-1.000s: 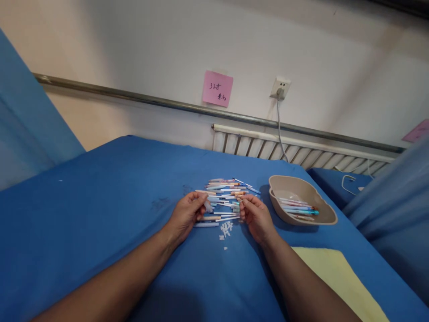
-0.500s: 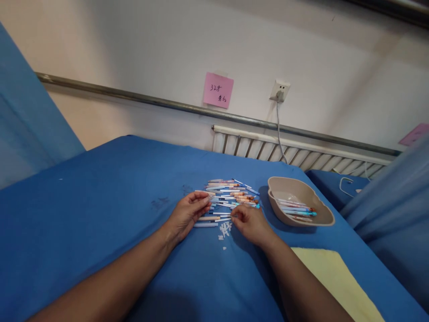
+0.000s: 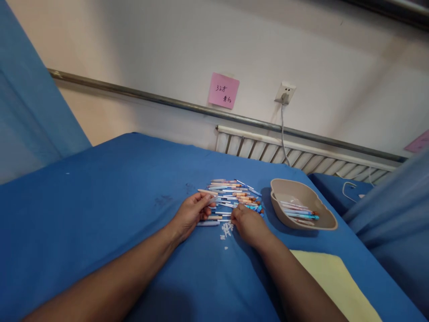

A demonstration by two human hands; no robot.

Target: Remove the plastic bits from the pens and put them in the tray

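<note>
My left hand (image 3: 191,213) is closed, thumb and fingers pinching a pale pen barrel (image 3: 213,201) over the left side of the pen parts. My right hand (image 3: 250,224) is curled shut at their right side; whatever its fingertips pinch is too small to tell. Between and beyond the hands lie rows of pen barrels (image 3: 224,184), thin white refills (image 3: 224,213) and orange-brown capped pieces (image 3: 246,201). One grey-blue barrel (image 3: 208,223) rests under my left fingers. Small white bits (image 3: 227,229) are heaped just left of my right hand.
A beige bin (image 3: 279,218) holding several pens stands to the right on the blue sheet (image 3: 100,214). Nearer me lies a yellow cloth (image 3: 338,277), partly behind my right forearm. Along the wall run a metal rail (image 3: 161,100) and a radiator (image 3: 258,147). Blue curtains (image 3: 398,214) hang at both sides.
The view has shifted slightly, so the scene sits a little further right. My hands stay close together over the pen parts, with only small finger movements. The left still holds the pale barrel.
</note>
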